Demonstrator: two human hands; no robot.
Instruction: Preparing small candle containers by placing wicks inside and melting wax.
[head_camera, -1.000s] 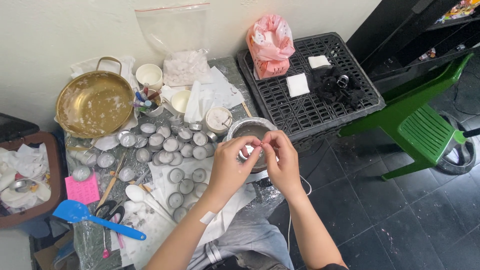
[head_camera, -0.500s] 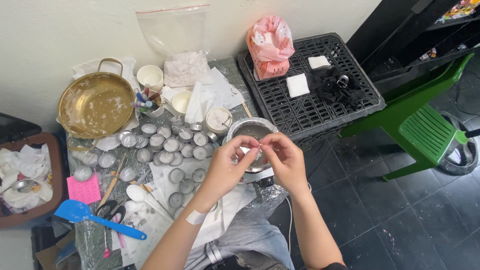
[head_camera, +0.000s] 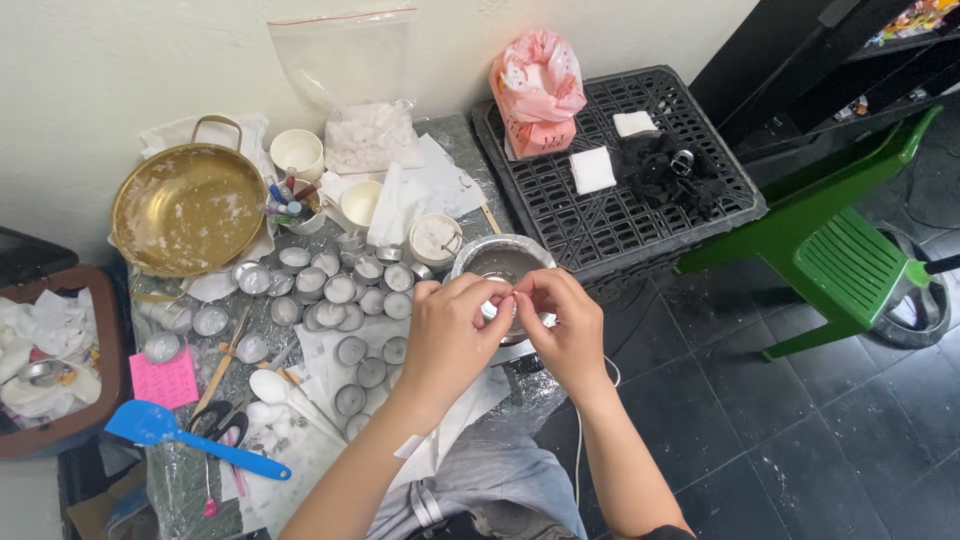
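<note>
Left of the small metal pot stand many small metal cups, and further left a brass pan. Just in front of the pot, the left hand and right hand meet, fingertips pinched together on something tiny; what it is, I cannot tell. Right of the pot lies a black crate.

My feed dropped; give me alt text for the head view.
Left hand and right hand meet fingertip to fingertip over a small metal pot, pinching something too small to identify. Rows of small round metal cups and a brass pan lie to the left.
</note>
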